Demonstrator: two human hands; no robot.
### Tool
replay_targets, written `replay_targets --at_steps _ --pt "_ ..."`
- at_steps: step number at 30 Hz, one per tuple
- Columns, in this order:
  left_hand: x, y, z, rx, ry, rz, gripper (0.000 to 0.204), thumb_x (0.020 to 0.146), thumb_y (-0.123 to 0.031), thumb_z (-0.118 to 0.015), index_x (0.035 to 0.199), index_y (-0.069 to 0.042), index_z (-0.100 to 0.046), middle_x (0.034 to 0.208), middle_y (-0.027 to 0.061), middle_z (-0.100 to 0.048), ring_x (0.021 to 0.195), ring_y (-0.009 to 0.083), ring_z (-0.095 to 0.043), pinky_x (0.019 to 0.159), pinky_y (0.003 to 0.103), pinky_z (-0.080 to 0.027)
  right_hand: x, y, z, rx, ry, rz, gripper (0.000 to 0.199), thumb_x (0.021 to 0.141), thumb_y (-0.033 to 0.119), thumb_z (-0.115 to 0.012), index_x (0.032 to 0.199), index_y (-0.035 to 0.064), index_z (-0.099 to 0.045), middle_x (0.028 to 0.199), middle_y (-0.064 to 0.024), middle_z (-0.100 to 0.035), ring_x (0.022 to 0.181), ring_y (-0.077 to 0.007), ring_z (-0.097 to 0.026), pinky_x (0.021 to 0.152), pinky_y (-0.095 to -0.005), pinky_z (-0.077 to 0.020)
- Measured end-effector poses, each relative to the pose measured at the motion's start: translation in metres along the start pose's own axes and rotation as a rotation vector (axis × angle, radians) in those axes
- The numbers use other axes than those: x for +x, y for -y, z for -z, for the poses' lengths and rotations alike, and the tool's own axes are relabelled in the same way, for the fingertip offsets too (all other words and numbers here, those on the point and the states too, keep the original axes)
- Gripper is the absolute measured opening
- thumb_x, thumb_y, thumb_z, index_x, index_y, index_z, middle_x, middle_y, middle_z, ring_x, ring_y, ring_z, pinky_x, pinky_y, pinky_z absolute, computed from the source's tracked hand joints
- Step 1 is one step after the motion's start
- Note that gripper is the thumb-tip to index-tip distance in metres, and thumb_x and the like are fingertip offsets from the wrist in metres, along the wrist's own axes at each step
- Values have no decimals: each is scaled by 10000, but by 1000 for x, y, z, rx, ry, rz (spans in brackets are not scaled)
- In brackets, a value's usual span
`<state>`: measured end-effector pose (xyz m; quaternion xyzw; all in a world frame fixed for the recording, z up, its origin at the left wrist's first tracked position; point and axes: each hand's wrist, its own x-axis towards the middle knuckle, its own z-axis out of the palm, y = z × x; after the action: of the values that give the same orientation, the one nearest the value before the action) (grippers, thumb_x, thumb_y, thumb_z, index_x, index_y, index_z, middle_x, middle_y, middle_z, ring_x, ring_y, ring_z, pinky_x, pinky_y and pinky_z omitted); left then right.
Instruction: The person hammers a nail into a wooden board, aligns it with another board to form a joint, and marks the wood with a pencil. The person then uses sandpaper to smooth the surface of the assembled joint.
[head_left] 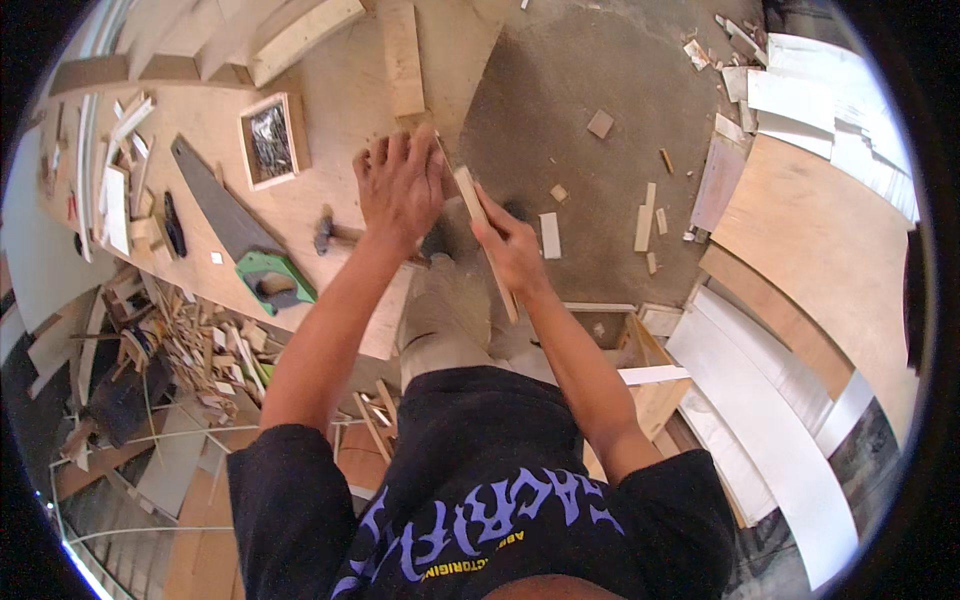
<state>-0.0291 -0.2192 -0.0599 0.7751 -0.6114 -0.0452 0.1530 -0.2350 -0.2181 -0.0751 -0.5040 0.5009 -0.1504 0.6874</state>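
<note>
My right hand [510, 245] is closed around a narrow wooden strip [464, 182], which slants from near my left fingertips down past my right wrist. My left hand [402, 188] has its fingers stretched out over the edge of the plywood worktop, close to the near end of a light wooden board [403, 70]; its palm side is hidden. Beside my left forearm lies a hammer [324, 232], its handle partly covered by the arm. Farther left rests a handsaw [225, 205] with a green and grey handle. A small wooden box [293, 165] of nails stands beyond the saw.
The plywood worktop [345, 130] extends left, with black-handled pliers [174, 225] and offcuts at its far left. Scrap wood [225, 350] is heaped below its near edge. Loose wood pieces [643, 220] dot the floor. Large panels [800, 220] and white boards [760, 390] lie at right.
</note>
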Motion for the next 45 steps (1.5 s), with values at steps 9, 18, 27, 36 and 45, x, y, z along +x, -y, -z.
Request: replay_targets --at_steps 9,18,27,36,45 --pt "5 3 0 -47 -72 -24 296 1034 -305 -586 1291 -171 -644 1114 80 -645 1104 308 -590 984 494 -388 3 -16 2 8 21 -19 591 1084 274 -644 1636 135 -486 1366 -24 -667 1057 -108 -618 933 -261 -504" --pt "1 0 2 -52 -40 -6 306 1028 -299 -589 1307 -182 -635 1117 89 -639 1110 314 -586 983 491 -388 9 -26 0 132 29 -8 602 1078 242 -670 1632 100 -481 1347 -25 -674 1070 -106 -618 946 -254 -508" --pt "-1 0 0 -20 -38 10 316 1019 -299 -606 1314 -190 -630 1148 89 -645 1119 307 -589 992 493 -386 -10 -16 -1 165 4 66 622 1035 286 -721 1587 72 -530 1534 -104 -630 1325 -142 -577 1145 -310 -429" --pt "-1 -1 1 34 -5 1 341 1022 -295 -599 1337 -171 -628 1146 92 -650 1119 312 -591 1001 491 -386 -9 -17 -2 153 35 61 616 1057 196 -699 1623 76 -486 1365 -32 -672 1139 -98 -606 1020 -246 -472" --pt "1 -3 5 23 22 12 348 1024 -320 -590 1337 -171 -626 1156 100 -648 1136 323 -585 1013 498 -381 -4 -21 7 176 85 20 661 1026 217 -759 1612 58 -497 1393 -25 -651 1160 -96 -598 1050 -262 -464"
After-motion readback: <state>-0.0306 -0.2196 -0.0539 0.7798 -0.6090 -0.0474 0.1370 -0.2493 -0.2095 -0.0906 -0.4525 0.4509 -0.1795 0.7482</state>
